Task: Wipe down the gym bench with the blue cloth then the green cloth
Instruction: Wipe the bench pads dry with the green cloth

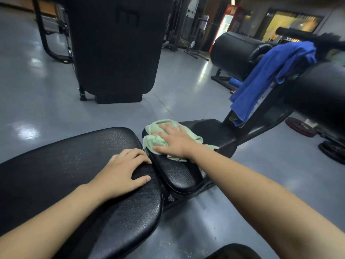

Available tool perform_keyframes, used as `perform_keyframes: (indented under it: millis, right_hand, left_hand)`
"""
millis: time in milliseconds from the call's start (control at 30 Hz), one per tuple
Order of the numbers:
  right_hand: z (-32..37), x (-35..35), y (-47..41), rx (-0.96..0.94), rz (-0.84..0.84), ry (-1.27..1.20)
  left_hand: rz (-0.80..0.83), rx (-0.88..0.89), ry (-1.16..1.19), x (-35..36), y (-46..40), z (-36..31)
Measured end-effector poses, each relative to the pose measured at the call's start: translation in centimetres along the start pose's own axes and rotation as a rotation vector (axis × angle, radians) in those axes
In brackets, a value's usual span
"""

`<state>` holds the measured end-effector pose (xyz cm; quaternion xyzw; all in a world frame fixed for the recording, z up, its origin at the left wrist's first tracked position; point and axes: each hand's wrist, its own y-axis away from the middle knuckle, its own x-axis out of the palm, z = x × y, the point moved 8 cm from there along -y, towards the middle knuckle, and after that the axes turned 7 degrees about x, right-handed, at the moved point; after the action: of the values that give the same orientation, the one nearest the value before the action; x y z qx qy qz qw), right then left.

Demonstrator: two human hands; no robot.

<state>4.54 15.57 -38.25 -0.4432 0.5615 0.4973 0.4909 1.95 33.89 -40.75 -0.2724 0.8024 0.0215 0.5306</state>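
Gym bench (78, 165), black cracked-vinyl padded w/ long back pad & small seat pad, seems in 2nd step: blue terry cloth (268, 77) hangs on frame, left hand (121, 174) rests loosely flat, right hand (175, 141) spread, pressing crumpled pale-green cloth (158, 139) on seat; next prob. firm strokes across remaining vinyl.

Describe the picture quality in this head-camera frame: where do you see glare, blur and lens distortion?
Head view: overhead lights throw white glare patches on the grey floor and a sheen on the bench pad; the wide-angle lens bows the edges and stretches both forearms; the far background and the dark bar above the blue cloth are blurred; the right hand on the green cloth is sharp.
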Motion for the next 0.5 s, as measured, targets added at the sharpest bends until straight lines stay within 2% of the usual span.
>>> perform_keyframes:
  millis: [267,500]
  right_hand:
    - [-2.3,0.2,6.7,-0.028,-0.078,-0.048]
    - [-10.7,-1.1,7.7,0.133,-0.159,-0.033]
  left_hand:
    - [-0.025,0.006,-0.020,0.0,0.3,-0.3]
    - [-0.051,0.016,-0.045,0.0,0.6,-0.3]
